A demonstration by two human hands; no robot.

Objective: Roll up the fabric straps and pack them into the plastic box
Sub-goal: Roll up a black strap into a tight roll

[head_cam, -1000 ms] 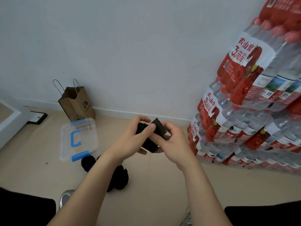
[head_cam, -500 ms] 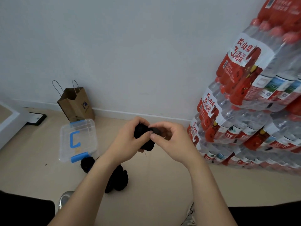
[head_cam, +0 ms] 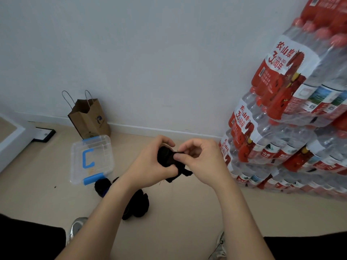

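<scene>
We're mid-roll: both hands (head_cam: 176,158) pinch a black strap (head_cam: 167,158), right of the closed plastic box (head_cam: 92,158); next, tuck its tail.

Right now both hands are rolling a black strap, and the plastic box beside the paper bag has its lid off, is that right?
Not quite: the head view shows the plastic box closed, lid on with its blue latch. Both hands, left and right, do hold the black strap, near the paper bag.

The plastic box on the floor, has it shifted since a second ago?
No. The plastic box sits just in front of the paper bag, as before; neither hand touches it.
</scene>
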